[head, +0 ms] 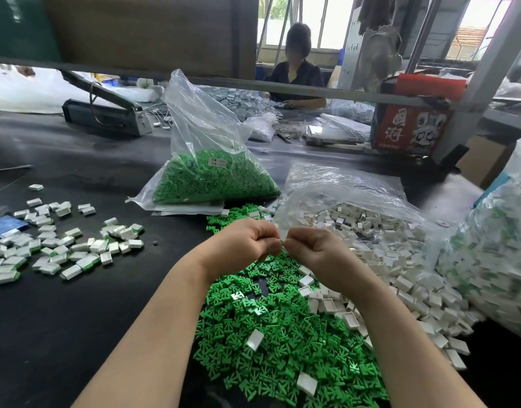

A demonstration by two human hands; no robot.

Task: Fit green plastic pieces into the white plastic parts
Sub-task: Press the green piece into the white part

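A heap of loose green plastic pieces (pixel 283 343) covers the black table (pixel 77 304) in front of me. To its right lies a spread of white plastic parts (pixel 400 260). Above the green heap, my left hand (pixel 241 245) and my right hand (pixel 318 251) meet fingertip to fingertip. Both have curled fingers and pinch one small part (pixel 282 242) between them; it is mostly hidden, so I cannot tell its colour. Fitted white parts with green edges (pixel 62 248) lie scattered at the left.
A clear bag of green pieces (pixel 212 178) stands behind the heap. Open clear bags of white parts (pixel 341 189) and of fitted parts (pixel 494 254) lie at the right. A grey sealing machine (pixel 106 113), a red box (pixel 412 125) and another seated person (pixel 297 75) are beyond.
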